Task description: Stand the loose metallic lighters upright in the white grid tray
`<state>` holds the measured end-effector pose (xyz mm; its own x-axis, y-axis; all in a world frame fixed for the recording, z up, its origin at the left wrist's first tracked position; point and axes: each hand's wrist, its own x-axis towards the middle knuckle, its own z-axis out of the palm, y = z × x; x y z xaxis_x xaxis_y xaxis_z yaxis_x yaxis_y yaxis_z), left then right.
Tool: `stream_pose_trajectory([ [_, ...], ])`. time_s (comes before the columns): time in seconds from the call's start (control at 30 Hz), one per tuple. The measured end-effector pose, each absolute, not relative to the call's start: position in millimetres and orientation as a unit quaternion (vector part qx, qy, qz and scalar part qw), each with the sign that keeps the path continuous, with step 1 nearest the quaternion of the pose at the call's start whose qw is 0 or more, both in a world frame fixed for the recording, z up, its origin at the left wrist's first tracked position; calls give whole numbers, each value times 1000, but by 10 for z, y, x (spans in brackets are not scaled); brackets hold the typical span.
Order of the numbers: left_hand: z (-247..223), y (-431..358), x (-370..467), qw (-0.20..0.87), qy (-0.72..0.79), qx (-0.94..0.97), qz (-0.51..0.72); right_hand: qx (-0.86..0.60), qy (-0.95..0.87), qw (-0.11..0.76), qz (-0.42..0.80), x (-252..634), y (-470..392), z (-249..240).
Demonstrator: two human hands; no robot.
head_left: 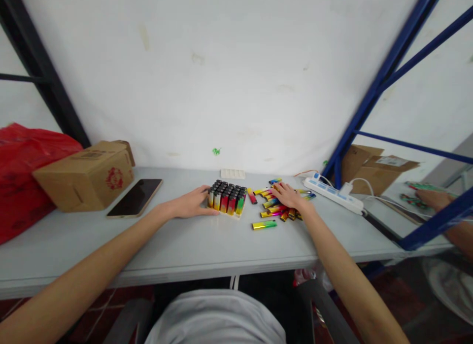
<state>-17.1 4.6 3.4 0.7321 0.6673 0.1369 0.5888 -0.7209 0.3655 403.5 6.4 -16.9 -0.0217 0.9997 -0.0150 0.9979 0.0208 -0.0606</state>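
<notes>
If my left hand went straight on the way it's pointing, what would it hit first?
The block of upright lighters. Your left hand seems to be touching its left end, thumb in front and fingers behind, though exact contact is hard to judge from this view.

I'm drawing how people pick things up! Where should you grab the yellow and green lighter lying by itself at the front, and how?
I'd pinch the middle of the lone lighter from above, thumb on the long side nearest you, fingertips on the far one. It lies flat, long and narrow, with bare table around it, so the right hand should fit.
</notes>
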Motion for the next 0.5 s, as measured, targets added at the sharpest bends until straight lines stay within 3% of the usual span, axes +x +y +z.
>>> stream_pose_trajectory([
  [0.27,36,48,-169,160,337,918,134,-714,-696,31,69,3897,136,-169],
  [0.5,33,42,-174,165,343,915,136,-580,-780,235,-9,4332,134,-21],
])
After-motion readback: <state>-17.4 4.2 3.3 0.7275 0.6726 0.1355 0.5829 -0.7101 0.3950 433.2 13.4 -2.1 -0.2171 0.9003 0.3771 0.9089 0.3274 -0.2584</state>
